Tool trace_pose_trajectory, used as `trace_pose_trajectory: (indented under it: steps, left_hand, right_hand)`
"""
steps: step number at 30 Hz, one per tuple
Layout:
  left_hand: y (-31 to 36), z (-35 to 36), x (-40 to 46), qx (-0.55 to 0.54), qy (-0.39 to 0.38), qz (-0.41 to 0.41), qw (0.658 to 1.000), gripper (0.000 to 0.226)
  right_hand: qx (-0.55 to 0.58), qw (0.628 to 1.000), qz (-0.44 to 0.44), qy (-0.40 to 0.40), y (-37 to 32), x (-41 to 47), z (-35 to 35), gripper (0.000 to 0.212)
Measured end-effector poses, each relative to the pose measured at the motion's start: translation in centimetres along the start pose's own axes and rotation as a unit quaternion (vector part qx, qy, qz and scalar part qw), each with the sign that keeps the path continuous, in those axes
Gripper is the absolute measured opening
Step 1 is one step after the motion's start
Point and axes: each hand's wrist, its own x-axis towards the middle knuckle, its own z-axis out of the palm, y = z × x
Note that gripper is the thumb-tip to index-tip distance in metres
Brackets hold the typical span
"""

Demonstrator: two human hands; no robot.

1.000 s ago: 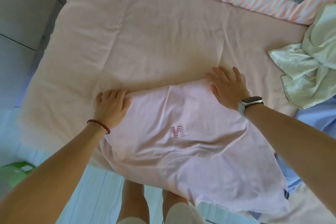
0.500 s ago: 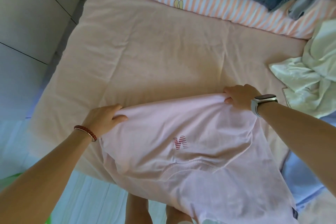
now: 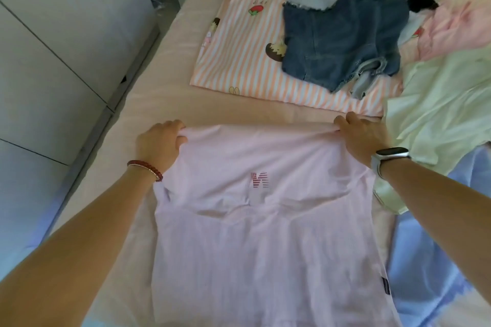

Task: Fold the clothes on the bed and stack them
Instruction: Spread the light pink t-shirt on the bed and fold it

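Observation:
A pale pink T-shirt (image 3: 265,233) with a small red M print lies lengthwise on the peach bed sheet (image 3: 148,103), its near end running toward me. My left hand (image 3: 159,143), with a red bead bracelet at the wrist, grips the shirt's far left corner. My right hand (image 3: 361,138), with a smartwatch at the wrist, grips the far right corner. Between them the far edge is pulled taut.
Denim shorts (image 3: 342,40) lie on a pink-striped cartoon pillowcase (image 3: 239,61) further up the bed. A pale green garment (image 3: 438,114), a pink garment (image 3: 451,26) and light blue fabric (image 3: 435,260) crowd the right side. White cabinets (image 3: 53,48) stand left.
Both hands went from pressing flat on the shirt to gripping its far edge, then carried that edge further up the bed. The view tilted up, showing the shorts and pillowcase.

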Motion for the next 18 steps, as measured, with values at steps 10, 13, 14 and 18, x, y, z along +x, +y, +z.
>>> trace_pose_trajectory:
  steps: [10, 13, 14, 18]
  left_hand:
    - [0.4, 2.4, -4.6, -0.026, 0.032, 0.125, 0.991, 0.034]
    - [-1.1, 4.5, -9.6, 0.001, 0.017, 0.175, 0.984, 0.05]
    - [-1.4, 5.2, -11.3, 0.007, 0.005, 0.18, 0.984, 0.053]
    - [-2.0, 8.0, -17.0, 0.005, -0.033, 0.182, 0.983, 0.05]
  right_hand:
    - [0.117, 0.989, 0.021, 0.091, -0.1, -8.2, 4.2, 0.036]
    - [0.126, 0.982, -0.042, 0.132, -1.5, -12.8, 6.4, 0.026]
    - [0.117, 0.982, -0.059, 0.138, -2.0, -14.4, 7.2, 0.018]
    - [0.091, 0.988, -0.056, 0.111, -4.2, -19.9, 10.0, 0.023]
